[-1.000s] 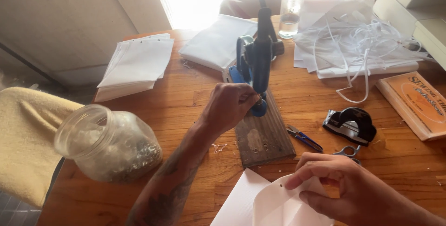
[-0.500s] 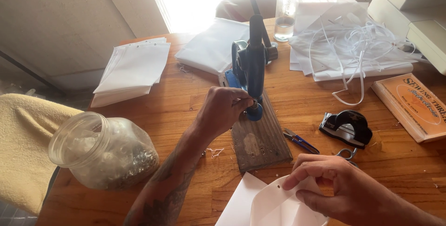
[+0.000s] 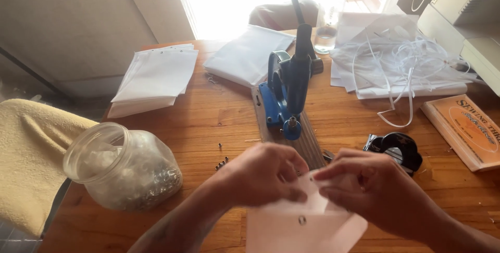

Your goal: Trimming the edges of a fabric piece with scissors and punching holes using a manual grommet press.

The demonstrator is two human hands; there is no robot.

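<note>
Hands meet low in the head view over a wooden table (image 3: 219, 117): left hand (image 3: 265, 177) and right hand (image 3: 372, 190) both pinch the top edge of a white bag (image 3: 304, 224), fingers curled closed on the material. The bag lies at the near edge of the table, right below the hands, and a small metal eyelet (image 3: 302, 220) sits in its upper middle. Just beyond the hands stands a blue hand press (image 3: 286, 94) on a wooden base (image 3: 312, 146), its lever rising toward the window. A few loose eyelets (image 3: 222, 162) lie scattered on the table left of the base. A clear glass jar (image 3: 122, 167), lying tilted with its open mouth toward the left, holds more metal eyelets and rests near the left hand. A black tool (image 3: 397, 148) lies just beyond the right hand. Further back are two stacks of white bags (image 3: 156, 78), a tangle of white cord (image 3: 411, 60) on more sheets, and an orange book (image 3: 466, 130) at the right
</note>
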